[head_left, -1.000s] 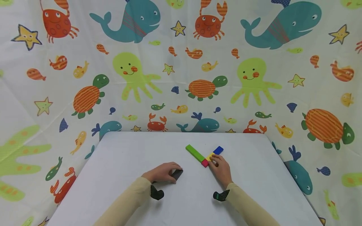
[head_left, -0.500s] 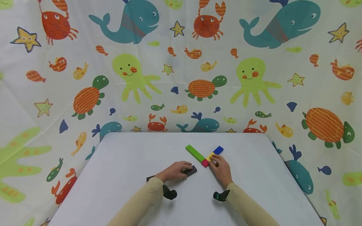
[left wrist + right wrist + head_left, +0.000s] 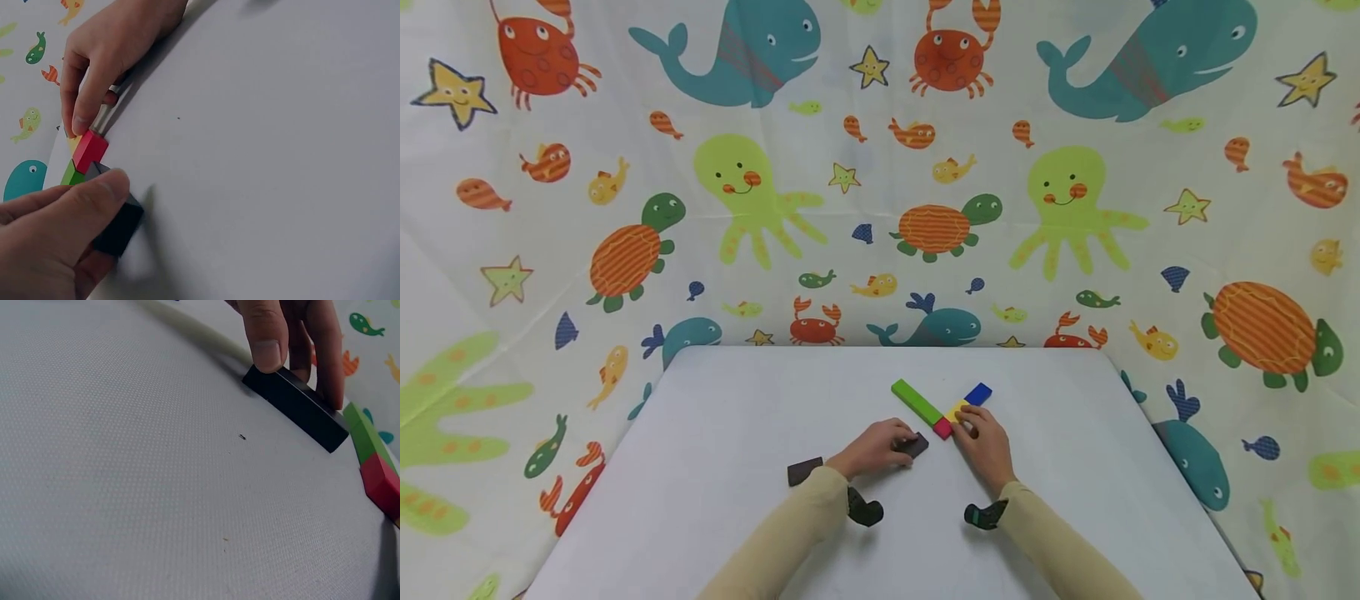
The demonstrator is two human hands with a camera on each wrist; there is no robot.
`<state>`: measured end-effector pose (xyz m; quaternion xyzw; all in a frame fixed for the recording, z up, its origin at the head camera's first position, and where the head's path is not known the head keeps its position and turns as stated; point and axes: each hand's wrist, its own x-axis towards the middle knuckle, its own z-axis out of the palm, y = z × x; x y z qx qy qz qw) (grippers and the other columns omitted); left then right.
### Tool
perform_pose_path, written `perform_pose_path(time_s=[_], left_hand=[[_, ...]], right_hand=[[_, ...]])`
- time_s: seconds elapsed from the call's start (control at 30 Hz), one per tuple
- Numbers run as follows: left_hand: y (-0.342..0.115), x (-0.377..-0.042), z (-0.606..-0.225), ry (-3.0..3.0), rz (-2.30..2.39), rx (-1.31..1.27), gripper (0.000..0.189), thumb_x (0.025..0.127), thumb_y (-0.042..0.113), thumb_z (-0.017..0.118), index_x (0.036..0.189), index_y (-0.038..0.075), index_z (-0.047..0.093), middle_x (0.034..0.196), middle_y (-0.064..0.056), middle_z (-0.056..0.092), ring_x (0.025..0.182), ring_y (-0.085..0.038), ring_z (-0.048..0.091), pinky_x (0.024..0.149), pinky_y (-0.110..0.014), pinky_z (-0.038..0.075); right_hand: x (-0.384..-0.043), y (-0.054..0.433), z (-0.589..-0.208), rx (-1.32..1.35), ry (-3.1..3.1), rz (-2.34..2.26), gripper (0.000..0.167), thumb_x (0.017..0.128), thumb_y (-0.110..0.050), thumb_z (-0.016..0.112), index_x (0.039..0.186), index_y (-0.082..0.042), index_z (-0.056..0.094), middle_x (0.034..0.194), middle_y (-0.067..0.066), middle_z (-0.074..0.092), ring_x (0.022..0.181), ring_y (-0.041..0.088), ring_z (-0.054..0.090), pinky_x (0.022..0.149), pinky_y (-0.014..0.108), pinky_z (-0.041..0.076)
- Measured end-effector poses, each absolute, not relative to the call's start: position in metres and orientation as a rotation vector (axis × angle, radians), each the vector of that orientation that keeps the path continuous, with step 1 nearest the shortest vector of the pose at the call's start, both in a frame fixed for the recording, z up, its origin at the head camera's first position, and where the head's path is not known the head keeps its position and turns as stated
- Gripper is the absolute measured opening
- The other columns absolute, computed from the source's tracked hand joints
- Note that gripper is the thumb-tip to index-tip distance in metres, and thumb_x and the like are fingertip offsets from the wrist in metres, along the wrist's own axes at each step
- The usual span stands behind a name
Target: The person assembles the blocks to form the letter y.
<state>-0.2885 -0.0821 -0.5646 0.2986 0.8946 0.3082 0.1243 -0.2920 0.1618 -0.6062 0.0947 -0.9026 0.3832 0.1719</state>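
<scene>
My left hand (image 3: 876, 448) pinches a black rectangular block (image 3: 297, 406) between thumb and fingers, low over the table and just left of the coloured blocks. My right hand (image 3: 985, 446) holds a yellow block (image 3: 956, 412), thumb and fingertips on its sides and partly hiding it. Against the yellow block's near end sits a small red block (image 3: 90, 149). From there a long green block (image 3: 917, 403) runs off to the back left. A blue block (image 3: 978, 394) extends the yellow one to the back right, so the row forms a V.
A second dark block (image 3: 805, 471) lies by my left sleeve, partly covered by it. All of this rests on a white table (image 3: 737, 400). Behind the table hangs a curtain (image 3: 850, 208) printed with sea animals.
My left hand has moved right and slightly away from me with the black block, toward the red one. The dark block by the sleeve has come into sight. My right hand stays put.
</scene>
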Motion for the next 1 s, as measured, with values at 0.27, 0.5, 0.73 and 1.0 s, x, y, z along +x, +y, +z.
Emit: perform_pose_path(time_s=[0.27, 0.5, 0.73, 1.0], left_hand=[[-0.069, -0.29, -0.565, 2.597, 0.889, 0.86, 0.048, 0.084, 0.021, 0.079, 0.127, 0.006, 0.064, 0.123, -0.004, 0.059, 0.105, -0.011, 0.054, 0.09, -0.027, 0.046], [-0.059, -0.289, -0.565, 2.658, 0.851, 0.832, 0.05, 0.084, 0.025, 0.079, 0.128, 0.007, 0.064, 0.123, -0.003, 0.061, 0.104, -0.01, 0.054, 0.091, -0.026, 0.045], [-0.053, -0.291, -0.561, 2.66, 0.826, 0.803, 0.051, 0.084, 0.025, 0.078, 0.13, 0.007, 0.063, 0.123, -0.004, 0.061, 0.106, -0.011, 0.055, 0.092, -0.027, 0.045], [-0.051, -0.294, -0.561, 2.665, 0.813, 0.806, 0.051, 0.084, 0.025, 0.079, 0.128, 0.007, 0.064, 0.123, -0.004, 0.061, 0.105, -0.011, 0.055, 0.091, -0.027, 0.046]], right_hand=[[-0.293, 0.163, -0.607, 0.255, -2.568, 1.076, 0.024, 0.088, -0.019, 0.074, 0.109, -0.006, 0.074, 0.119, 0.007, 0.064, 0.085, 0.014, 0.058, 0.073, 0.032, 0.049], [-0.292, 0.162, -0.605, 0.257, -2.581, 1.07, 0.025, 0.089, -0.019, 0.073, 0.11, -0.006, 0.073, 0.12, 0.007, 0.064, 0.084, 0.014, 0.058, 0.073, 0.033, 0.048], [-0.292, 0.163, -0.605, 0.254, -2.585, 1.073, 0.026, 0.09, -0.021, 0.073, 0.111, -0.007, 0.073, 0.121, 0.007, 0.064, 0.084, 0.015, 0.058, 0.073, 0.033, 0.048], [-0.291, 0.161, -0.606, 0.265, -2.565, 1.031, 0.026, 0.088, -0.021, 0.074, 0.11, -0.007, 0.073, 0.12, 0.007, 0.064, 0.084, 0.014, 0.059, 0.071, 0.031, 0.049]])
